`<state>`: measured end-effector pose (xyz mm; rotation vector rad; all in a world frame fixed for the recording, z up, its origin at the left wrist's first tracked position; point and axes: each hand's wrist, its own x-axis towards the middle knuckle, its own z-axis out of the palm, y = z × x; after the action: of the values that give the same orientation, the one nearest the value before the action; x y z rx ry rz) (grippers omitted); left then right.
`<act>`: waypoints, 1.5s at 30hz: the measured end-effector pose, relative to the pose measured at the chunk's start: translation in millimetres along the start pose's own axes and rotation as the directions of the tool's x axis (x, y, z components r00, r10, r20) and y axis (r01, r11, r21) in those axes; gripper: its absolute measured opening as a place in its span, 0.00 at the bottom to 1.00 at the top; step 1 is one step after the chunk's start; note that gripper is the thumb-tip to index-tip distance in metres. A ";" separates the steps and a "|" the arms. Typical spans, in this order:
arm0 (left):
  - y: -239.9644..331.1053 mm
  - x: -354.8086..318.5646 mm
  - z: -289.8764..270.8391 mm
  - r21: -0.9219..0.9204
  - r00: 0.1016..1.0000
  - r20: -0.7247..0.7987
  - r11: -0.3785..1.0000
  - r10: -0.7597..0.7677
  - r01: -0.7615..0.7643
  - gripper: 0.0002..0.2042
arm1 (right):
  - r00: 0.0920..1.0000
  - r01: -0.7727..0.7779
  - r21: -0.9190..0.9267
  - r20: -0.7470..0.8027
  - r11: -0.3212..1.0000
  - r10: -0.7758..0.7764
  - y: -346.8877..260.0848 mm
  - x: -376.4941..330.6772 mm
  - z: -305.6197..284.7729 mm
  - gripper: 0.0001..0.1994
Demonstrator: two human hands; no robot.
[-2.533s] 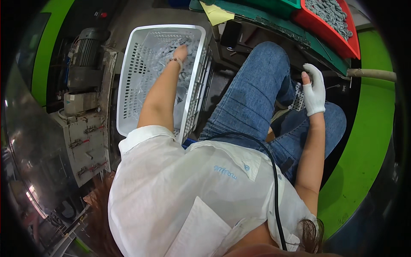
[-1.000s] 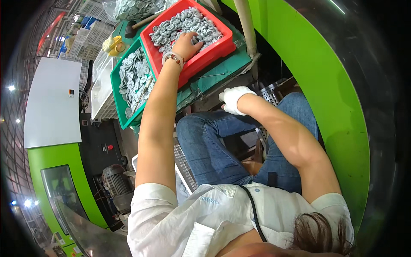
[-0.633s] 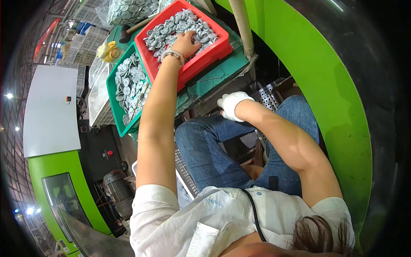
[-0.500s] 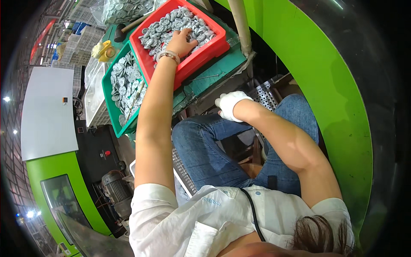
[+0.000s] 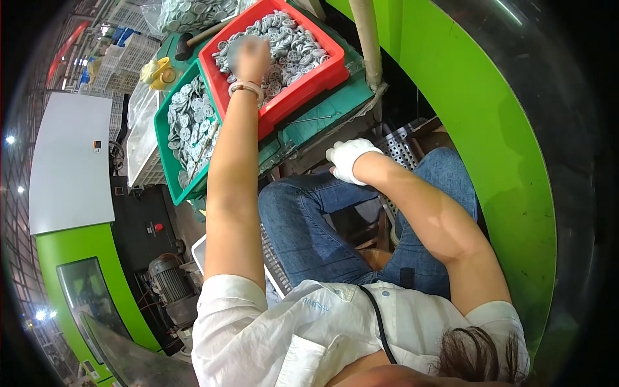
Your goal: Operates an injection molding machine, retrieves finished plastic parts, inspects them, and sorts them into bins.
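Observation:
My bare left hand [image 5: 253, 58], with bracelets at the wrist, is over the left part of a red bin [image 5: 289, 111]. Small grey round parts with holes [image 5: 300, 45] fill this bin, and the hand is among or just above them. A blurred patch covers its fingers, so their grip is hidden. My right hand [image 5: 351, 159] wears a white glove and hovers over my lap, in front of the bench. Its fingers are curled in, and whatever they may hold does not show.
A green bin [image 5: 169, 169] of flatter grey discs [image 5: 187, 126] adjoins the red one. Behind lie a black-headed mallet [image 5: 184, 48], a yellow object [image 5: 158, 73] and a bag of parts [image 5: 193, 16]. A thin metal rod [image 5: 314, 119] lies on the green bench top [image 5: 342, 106]. A post [image 5: 366, 45] rises at right.
My left hand has moved left within the red bin, uncovering parts at its middle. My right hand stays nearly where it was. The whole view has shifted slightly.

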<state>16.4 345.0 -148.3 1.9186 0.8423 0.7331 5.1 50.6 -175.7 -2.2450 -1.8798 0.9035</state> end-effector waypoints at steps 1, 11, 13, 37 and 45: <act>4.4 -2.3 3.8 -0.371 0.989 0.005 0.918 -0.151 0.142 0.16 | 1.000 -0.007 0.006 0.011 1.000 0.007 2.6 -0.1 0.9 0.16; -7.5 14.2 -36.2 -0.882 0.882 0.472 -0.005 0.022 0.472 0.18 | 1.000 -0.010 0.009 0.023 1.000 0.010 -0.4 -2.9 -2.5 0.18; -6.6 12.7 -35.0 -0.888 0.888 0.457 -0.036 0.048 0.459 0.18 | 0.999 -0.019 0.005 0.038 1.000 0.019 -0.5 -1.5 -2.5 0.18; 1.0 4.7 -40.3 -0.880 0.873 0.470 -0.007 0.131 0.475 0.14 | 0.996 -0.028 -0.008 0.080 1.000 0.028 -4.7 2.0 -0.5 0.18; 3.6 5.7 -35.7 -0.879 0.866 0.463 -0.029 0.188 0.476 0.18 | 0.997 -0.027 -0.010 0.070 1.000 0.028 -0.6 3.0 0.7 0.18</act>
<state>-6.5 365.6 -128.9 0.4563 -0.0120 0.4160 4.5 53.2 -177.3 -2.2789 -1.8890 0.9920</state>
